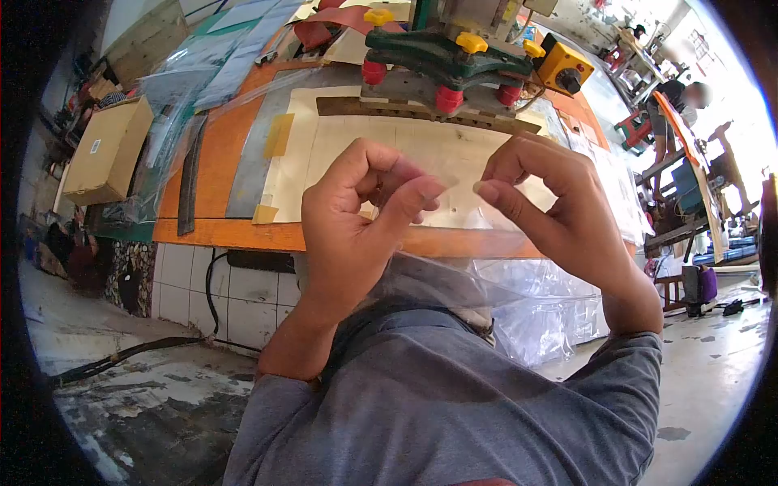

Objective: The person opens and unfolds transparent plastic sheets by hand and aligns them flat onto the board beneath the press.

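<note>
In front of my chest, both hands are raised over the front edge of the work table. My left hand [365,198] is closed in a pinch, thumb against curled fingers. My right hand [559,202] is also pinched, a short gap away. Between and below them hangs a thin clear plastic sheet [442,279], hard to make out against the background, with its upper part seemingly at the fingertips. Behind the hands, a cream board [300,166] lies taped on the table, under a press [446,65] with a green frame, yellow knobs and red feet.
A long metal bar [336,106] sits under the press. A yellow control box [566,68] is at its right. Crumpled clear plastic [535,320] hangs by my lap. At left are a cardboard box [109,150] and stacked clear sheets [219,61]. A person [668,109] is far right.
</note>
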`<state>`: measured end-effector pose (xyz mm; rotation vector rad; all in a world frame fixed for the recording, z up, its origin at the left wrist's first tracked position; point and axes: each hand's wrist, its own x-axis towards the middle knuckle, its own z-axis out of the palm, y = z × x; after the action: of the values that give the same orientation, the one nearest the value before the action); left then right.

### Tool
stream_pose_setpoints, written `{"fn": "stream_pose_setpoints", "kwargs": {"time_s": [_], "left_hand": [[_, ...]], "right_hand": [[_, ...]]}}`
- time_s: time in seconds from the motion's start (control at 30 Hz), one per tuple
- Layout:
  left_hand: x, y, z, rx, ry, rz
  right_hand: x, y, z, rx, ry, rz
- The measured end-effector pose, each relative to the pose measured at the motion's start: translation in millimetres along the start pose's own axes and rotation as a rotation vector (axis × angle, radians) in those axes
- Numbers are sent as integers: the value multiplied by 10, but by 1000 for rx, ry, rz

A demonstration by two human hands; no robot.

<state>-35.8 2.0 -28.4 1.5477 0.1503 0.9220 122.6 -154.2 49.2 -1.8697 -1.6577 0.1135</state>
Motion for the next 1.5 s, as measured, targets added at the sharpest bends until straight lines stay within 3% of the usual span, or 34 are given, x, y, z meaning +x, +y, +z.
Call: {"fn": "stream_pose_setpoints", "kwargs": {"time_s": [0.2, 0.37, 0.53, 0.9, 1.1, 1.2, 1.27, 1.5], "left_hand": [[-54, 0, -30, -81, -27, -69], [-58, -42, -35, -96, -14, -90], [-62, -68, 19, -303, -4, -157], [-37, -49, 10, -231, -44, -136], [-52, -26, -23, -260, -74, -174], [-57, -37, -17, -268, -80, -170], [-61, -35, -15, -276, -87, -168], [-64, -33, -16, -284, -94, -186]], "right_hand": [[-15, 28, 27, 110, 104, 22], [-44, 44, 28, 170, 66, 54], [-59, 72, -29, 152, -17, 39], [-73, 58, -69, 77, -106, 86], [-94, 79, -1, 178, 15, 83], [-87, 66, -16, 203, 23, 122], [-75, 7, -59, 297, -33, 286], [-67, 73, -26, 263, -47, 172]]}}
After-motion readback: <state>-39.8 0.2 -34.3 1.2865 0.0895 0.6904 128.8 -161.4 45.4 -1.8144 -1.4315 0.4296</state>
